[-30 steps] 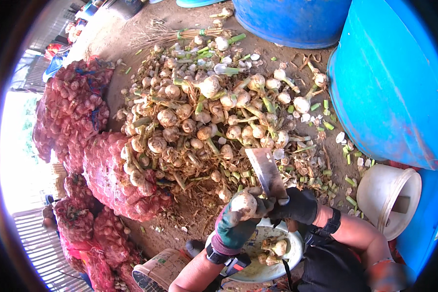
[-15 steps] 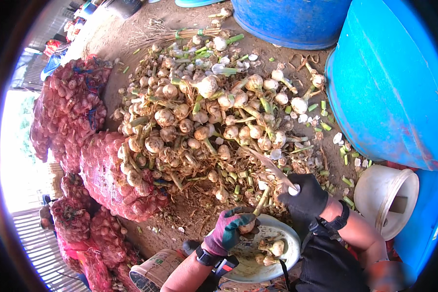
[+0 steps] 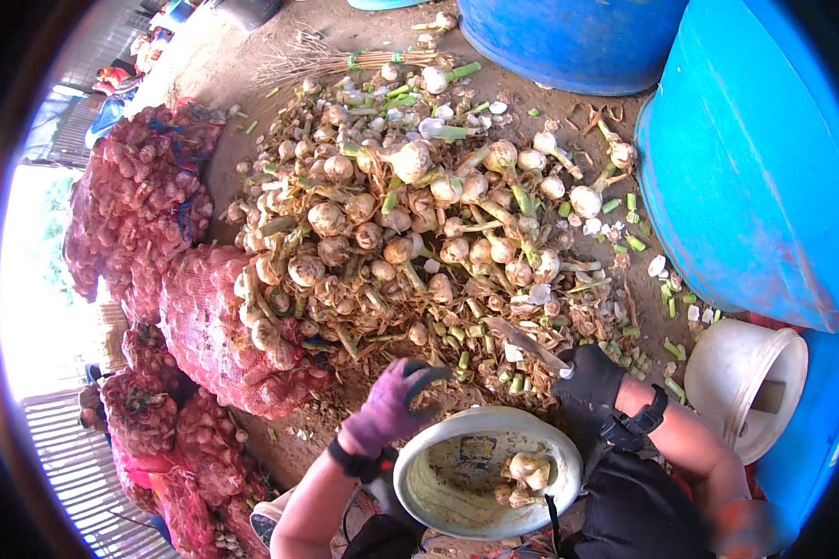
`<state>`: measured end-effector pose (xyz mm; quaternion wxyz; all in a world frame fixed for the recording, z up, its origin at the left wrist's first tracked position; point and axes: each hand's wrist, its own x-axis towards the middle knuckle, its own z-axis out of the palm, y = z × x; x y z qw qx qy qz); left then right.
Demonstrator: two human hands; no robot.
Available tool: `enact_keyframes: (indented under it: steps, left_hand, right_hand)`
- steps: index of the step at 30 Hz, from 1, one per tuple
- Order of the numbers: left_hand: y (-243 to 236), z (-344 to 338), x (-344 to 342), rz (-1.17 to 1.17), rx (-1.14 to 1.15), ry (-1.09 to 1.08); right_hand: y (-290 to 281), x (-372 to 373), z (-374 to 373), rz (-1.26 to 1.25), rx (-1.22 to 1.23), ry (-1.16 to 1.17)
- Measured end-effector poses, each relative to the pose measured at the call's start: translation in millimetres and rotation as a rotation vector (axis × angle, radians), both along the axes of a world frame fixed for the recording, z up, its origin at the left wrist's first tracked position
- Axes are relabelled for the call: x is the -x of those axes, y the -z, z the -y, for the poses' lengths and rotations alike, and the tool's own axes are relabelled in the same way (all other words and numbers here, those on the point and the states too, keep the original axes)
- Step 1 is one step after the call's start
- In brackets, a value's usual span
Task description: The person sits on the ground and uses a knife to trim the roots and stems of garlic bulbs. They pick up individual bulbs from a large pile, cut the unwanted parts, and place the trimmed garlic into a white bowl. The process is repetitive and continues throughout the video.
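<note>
My left hand, in a purple and dark glove, hangs just left of a pale basin. Its fingers are apart and nothing shows in them. My right hand, in a black glove, is closed round a knife whose blade points left and away, beyond the basin's right rim. A few trimmed garlic bulbs lie inside the basin toward its right wall. Past both hands spreads a large heap of garlic, many bulbs with stalks on. Cut green stalk pieces lie near the blade.
Red net sacks full of bulbs stand along the left. Large blue tubs rise at the far right, with a white bucket tipped on its side nearer me. A bundle of thin sticks lies behind the heap.
My left hand has let go of the stalked garlic bulb it held over the basin and moved left, opening. My right hand keeps the knife and has shifted slightly toward me.
</note>
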<state>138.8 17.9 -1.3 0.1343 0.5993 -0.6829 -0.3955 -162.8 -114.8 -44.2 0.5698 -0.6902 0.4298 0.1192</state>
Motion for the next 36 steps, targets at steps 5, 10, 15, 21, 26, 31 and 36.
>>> enact_keyframes:
  steps: [5,10,15,21,26,31,36]
  left_hand:
    - [82.9,-1.5,-1.1,0.662,-0.098,0.244]
    - [96.9,6.2,11.5,0.659,-0.171,0.147]
    - [34.7,36.0,24.7,0.26,0.296,-0.161]
    - [-12.3,36.6,43.1,-0.563,-0.168,-0.469]
    - [-37.0,31.3,73.6,-0.923,-0.392,-0.656]
    - [-21.5,12.9,82.3,-1.011,-0.506,-0.739]
    - [-19.3,5.6,86.5,-1.154,-0.726,-0.836]
  right_hand:
    - [-2.4,-3.2,-3.7,0.066,0.005,0.019]
    - [-7.4,-5.5,0.7,0.043,-0.045,0.003]
    - [-23.8,-5.7,1.0,0.168,0.106,0.028]
    - [-55.7,-25.1,-9.0,0.436,0.437,-0.085]
    - [-72.2,-31.5,-12.9,0.477,0.643,-0.214]
    - [-90.7,-31.5,-8.3,0.459,0.607,-0.296]
    - [-80.2,-29.5,-8.3,0.473,0.6,-0.286]
